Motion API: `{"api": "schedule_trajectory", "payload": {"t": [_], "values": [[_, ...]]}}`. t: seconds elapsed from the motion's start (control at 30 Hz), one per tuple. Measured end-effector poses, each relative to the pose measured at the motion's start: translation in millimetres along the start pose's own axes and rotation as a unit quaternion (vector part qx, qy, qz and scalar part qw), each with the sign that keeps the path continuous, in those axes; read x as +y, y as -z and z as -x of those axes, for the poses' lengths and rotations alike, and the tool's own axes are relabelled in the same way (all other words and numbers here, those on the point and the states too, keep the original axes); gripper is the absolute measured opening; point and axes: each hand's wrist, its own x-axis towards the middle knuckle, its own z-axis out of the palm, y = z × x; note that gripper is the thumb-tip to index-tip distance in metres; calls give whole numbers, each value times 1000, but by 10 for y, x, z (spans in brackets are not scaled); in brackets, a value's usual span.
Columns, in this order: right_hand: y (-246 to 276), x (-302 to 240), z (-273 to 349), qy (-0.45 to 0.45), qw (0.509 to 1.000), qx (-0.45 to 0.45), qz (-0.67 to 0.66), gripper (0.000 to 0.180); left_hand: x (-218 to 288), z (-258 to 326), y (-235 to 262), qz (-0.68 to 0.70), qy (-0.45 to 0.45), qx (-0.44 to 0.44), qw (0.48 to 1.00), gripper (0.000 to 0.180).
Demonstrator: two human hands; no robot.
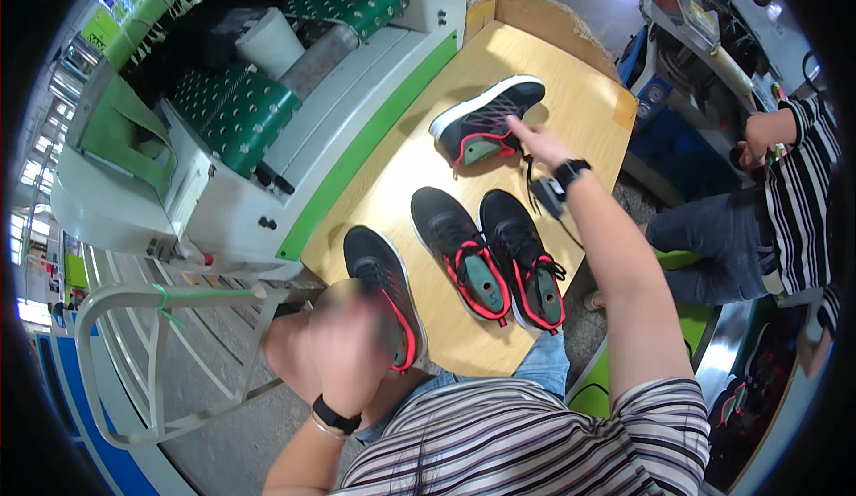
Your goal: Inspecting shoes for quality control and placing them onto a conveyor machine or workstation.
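Several black sneakers with red trim lie on a wooden table (571, 95). My right hand (539, 144) reaches out over the table and touches the heel end of the far sneaker (486, 117), which lies on its side. My left hand (343, 353) is close to my body and blurred, gripping the heel of the near left sneaker (383, 282). Between the two, a pair of sneakers (490, 255) lies side by side with green insoles showing. Each wrist carries a black band.
A white and green machine with green perforated rollers (241, 113) borders the table's left side. A white metal frame (160, 353) stands at lower left. Another person in a striped shirt (794, 202) sits at the right near a cluttered workbench (704, 24).
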Motion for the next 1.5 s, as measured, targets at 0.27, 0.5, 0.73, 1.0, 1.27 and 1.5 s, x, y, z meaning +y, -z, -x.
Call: {"api": "schedule_trajectory", "payload": {"t": [0.27, 0.5, 0.73, 1.0, 1.27, 1.5], "values": [[-452, -370, -15, -35, 977, 9, -210, 104, 51, 200, -47, 57, 5, 38, 998, 42], [-319, -541, 472, 79, 991, 39, -102, 78, 51, -52, -32, 60, -44, 90, 993, 42], [-599, -1560, 1220, 341, 927, 81, 137, 53, -337, -1427, -189, 148, 54, 54, 986, 108], [-738, -1424, 810, 389, 919, 49, 48, 29, -438, -2323, -679, 320, 73, -102, 939, 131], [-734, -1296, 1307, 409, 908, 1, 86, 28, -532, -2551, -801, 555, 200, -77, 803, 112], [-704, -1071, 1432, 427, 858, -109, 263, 32, 289, -2714, -722, 350, 362, -18, 864, 142]]}}
